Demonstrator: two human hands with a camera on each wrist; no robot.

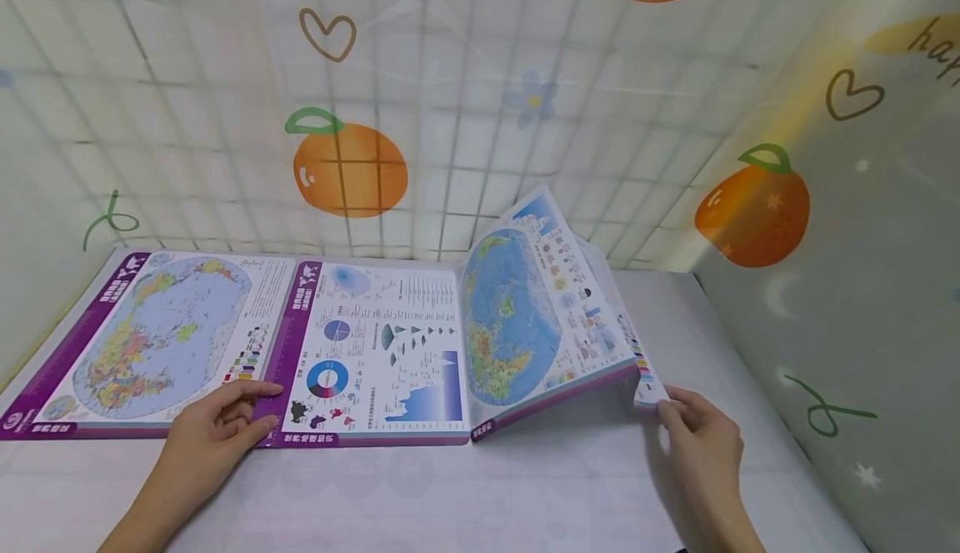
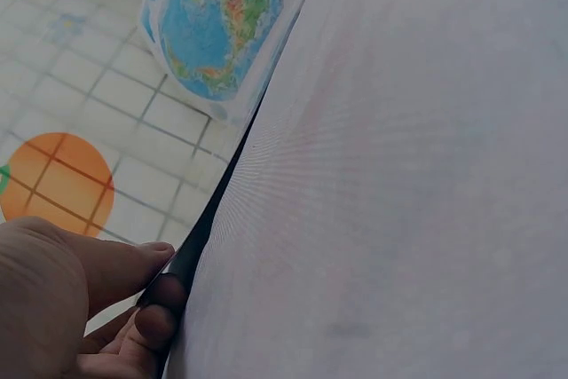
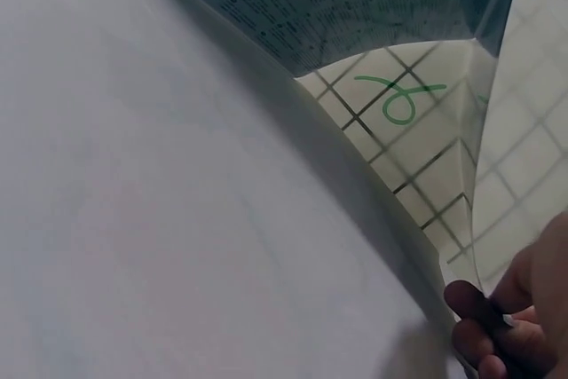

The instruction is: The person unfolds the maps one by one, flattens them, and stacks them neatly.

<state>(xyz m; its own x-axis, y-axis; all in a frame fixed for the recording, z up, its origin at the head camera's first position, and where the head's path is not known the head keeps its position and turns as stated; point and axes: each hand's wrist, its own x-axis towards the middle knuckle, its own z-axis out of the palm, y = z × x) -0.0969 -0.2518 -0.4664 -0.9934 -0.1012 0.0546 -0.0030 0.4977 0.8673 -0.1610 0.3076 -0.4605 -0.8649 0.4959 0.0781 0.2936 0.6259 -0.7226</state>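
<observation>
So the biggest thing in there was a pale see-through curtain (image 1: 465, 61) printed with cartoon oranges (image 1: 350, 171), with a grid visible through it. In front was a white table (image 1: 420, 499), and the fold-out map sheets (image 1: 352, 353) lay right across it, close to the curtain. The left panel (image 1: 172, 336) was flat and had a world map on it; couldn't tell if it was joined to the next one. The chart panel (image 1: 412, 328) was flat too, just beside it. The tilted panel (image 1: 517, 319), with the mostly blue map, stood raised off the table at its right side. Left hand (image 1: 213, 424) had thumb and fingers pinching the near left corner of the purple strip (image 1: 292, 361) on the chart panel. Right hand (image 1: 701, 436) was pinching the near corner of a narrow white flap (image 1: 647, 379) poking out past the tilted panel.
</observation>
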